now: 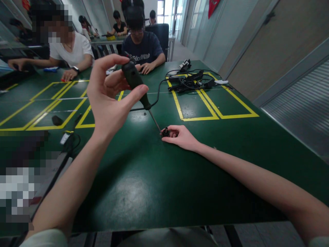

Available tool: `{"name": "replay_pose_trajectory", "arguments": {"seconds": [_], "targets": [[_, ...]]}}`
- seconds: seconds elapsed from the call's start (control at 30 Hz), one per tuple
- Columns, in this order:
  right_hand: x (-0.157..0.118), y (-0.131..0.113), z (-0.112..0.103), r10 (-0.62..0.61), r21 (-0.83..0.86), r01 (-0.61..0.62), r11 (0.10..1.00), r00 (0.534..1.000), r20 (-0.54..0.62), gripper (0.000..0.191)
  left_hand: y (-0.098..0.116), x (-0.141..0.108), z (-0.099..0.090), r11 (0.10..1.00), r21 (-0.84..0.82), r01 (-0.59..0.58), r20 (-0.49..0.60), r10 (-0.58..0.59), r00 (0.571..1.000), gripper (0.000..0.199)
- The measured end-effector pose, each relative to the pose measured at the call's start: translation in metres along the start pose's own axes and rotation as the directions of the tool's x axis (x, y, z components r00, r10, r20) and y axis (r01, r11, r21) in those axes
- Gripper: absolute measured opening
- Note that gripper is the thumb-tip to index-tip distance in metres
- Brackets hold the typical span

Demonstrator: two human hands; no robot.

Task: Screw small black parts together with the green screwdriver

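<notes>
My left hand (pixel 110 92) is raised over the green table (pixel 154 192), its fingers and thumb wrapped round the dark handle of a screwdriver (pixel 135 80). The thin metal shaft slants down to the right, and its tip meets a small black part (pixel 166 132). That part is pinched at the tabletop between the thumb and fingers of my right hand (pixel 181 137). A short dark cylinder stands up from the part. Its finer details are too small to make out.
Black cables (pixel 190 80) lie in a heap at the back right, over yellow tape outlines. A dark lump (pixel 57 120) and a tagged cable (pixel 67 137) lie at the left. Two people sit across the table, their hands on it; others sit farther back.
</notes>
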State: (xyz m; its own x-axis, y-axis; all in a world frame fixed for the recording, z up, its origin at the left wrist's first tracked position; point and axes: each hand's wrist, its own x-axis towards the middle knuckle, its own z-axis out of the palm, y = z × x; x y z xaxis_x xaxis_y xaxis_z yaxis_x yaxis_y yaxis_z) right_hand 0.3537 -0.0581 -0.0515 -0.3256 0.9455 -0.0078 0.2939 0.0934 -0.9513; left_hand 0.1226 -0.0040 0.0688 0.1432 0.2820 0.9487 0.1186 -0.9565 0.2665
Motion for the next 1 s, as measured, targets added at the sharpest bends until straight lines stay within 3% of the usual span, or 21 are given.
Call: {"name": "replay_pose_trajectory", "arguments": {"seconds": [0.13,0.37,0.57,0.7,0.87,1.0], "targets": [[0.000,0.000,0.000,0.001,-0.005,-0.001,1.000,1.000,0.001,0.038,-0.001,0.002,-0.003,1.000,-0.013,-0.022,-0.032,0.021,0.999,0.045],[-0.001,-0.003,0.000,0.005,-0.033,-0.005,0.999,1.000,-0.001,0.039,-0.001,0.003,-0.010,0.992,0.087,0.088,-0.038,-0.085,0.996,0.032],[-0.002,-0.001,0.006,-0.023,-0.045,0.020,0.999,0.998,-0.066,0.041,0.002,0.002,-0.006,0.997,-0.025,0.068,0.070,-0.066,0.995,0.039],[-0.002,0.002,0.011,-0.042,-0.061,0.035,0.998,0.991,-0.125,0.037,0.000,-0.002,0.000,0.999,-0.005,0.050,0.038,-0.050,0.998,0.053],[-0.002,0.001,0.014,-0.032,-0.067,0.022,0.998,0.989,-0.148,0.034,-0.003,-0.004,0.002,0.997,0.021,0.072,-0.044,-0.071,0.996,0.047],[-0.002,0.001,0.014,-0.022,-0.061,0.013,0.998,0.988,-0.150,0.033,-0.009,0.000,-0.006,0.999,-0.017,0.033,-0.041,-0.034,0.999,0.052]]}}
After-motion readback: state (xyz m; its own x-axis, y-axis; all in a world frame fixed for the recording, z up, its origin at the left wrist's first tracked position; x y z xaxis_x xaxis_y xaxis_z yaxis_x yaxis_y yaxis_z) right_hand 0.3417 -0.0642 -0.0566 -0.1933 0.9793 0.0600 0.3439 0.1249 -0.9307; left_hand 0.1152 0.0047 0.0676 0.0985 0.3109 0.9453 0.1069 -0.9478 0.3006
